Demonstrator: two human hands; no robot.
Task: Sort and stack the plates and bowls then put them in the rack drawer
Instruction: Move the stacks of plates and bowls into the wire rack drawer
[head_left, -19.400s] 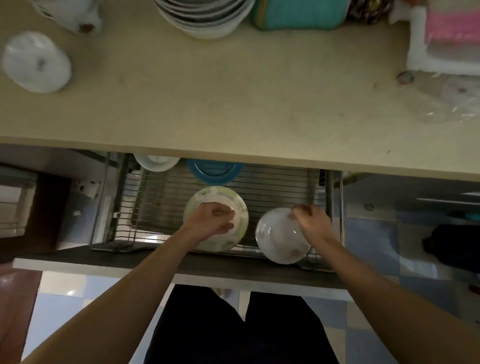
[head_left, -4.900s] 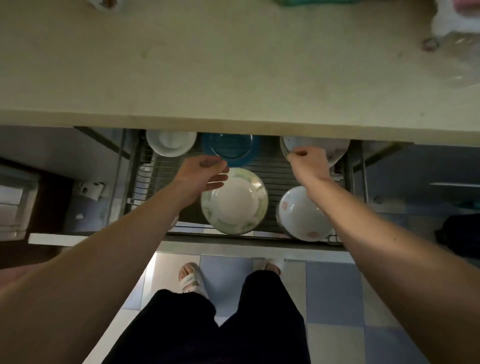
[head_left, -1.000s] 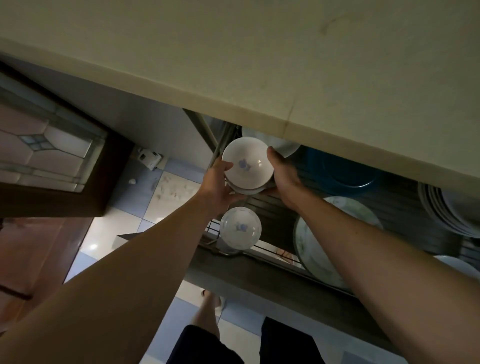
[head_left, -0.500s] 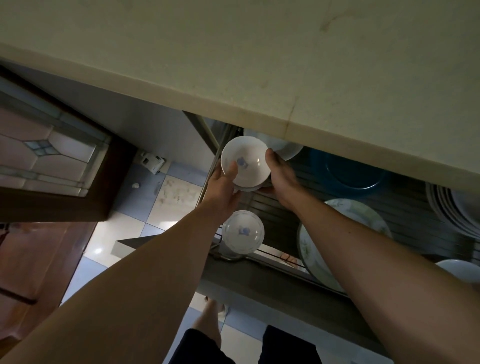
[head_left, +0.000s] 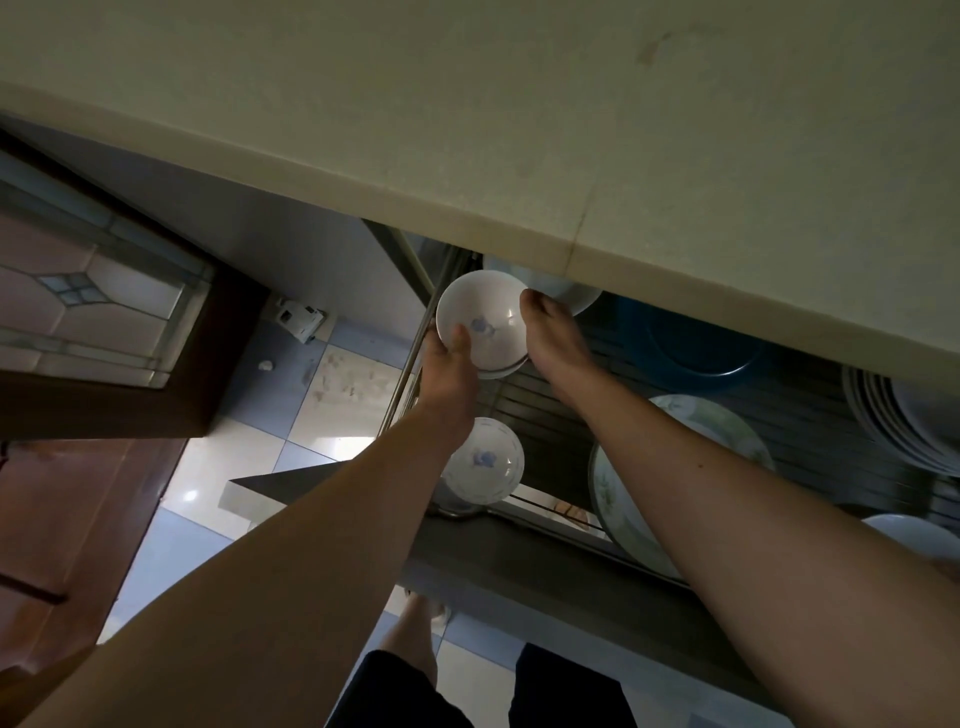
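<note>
A pulled-out rack drawer (head_left: 545, 545) hangs over a blue-and-white tiled floor (head_left: 332, 379), under the counter (head_left: 467, 130) edge. In its near left corner sits a small bowl (head_left: 485, 460); right of that bowl lies a green-rimmed plate (head_left: 623, 499), with a plate stack (head_left: 893, 421) further right. Beyond the small bowl both forearms reach in: the left hand (head_left: 449, 371) and right hand (head_left: 553, 340) grip opposite sides of stacked bowls (head_left: 480, 322) at the far left. Behind these, a blue bowl (head_left: 691, 348) sits beneath the counter.
</note>
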